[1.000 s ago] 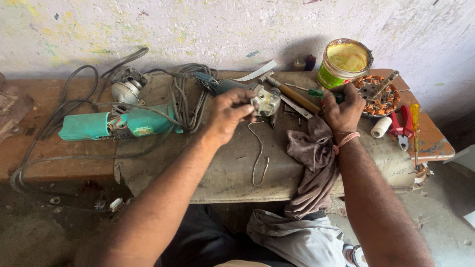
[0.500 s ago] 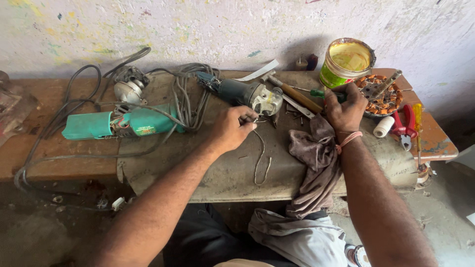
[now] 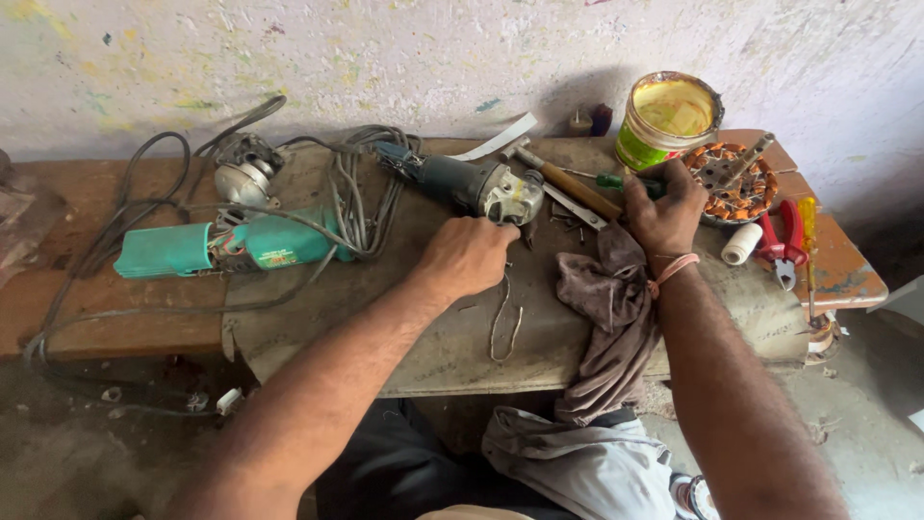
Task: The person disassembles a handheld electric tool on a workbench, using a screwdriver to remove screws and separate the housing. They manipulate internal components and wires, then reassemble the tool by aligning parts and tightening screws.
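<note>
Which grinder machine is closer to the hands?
The dark grey angle grinder, just beyond the left hand. The teal angle grinder lies far off to the left.

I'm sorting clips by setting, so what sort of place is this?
Probably a small power-tool repair workshop. A teal angle grinder with tangled cables and a dark, partly stripped grinder lie on a worn wooden bench, with a hammer, red pliers and a copper-wound motor part nearby.

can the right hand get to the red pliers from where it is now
Probably yes. The right hand rests on the green-handled screwdriver, and the red pliers lie in the open just to its right. Only a small white roll sits between them, low enough to reach over.
</note>
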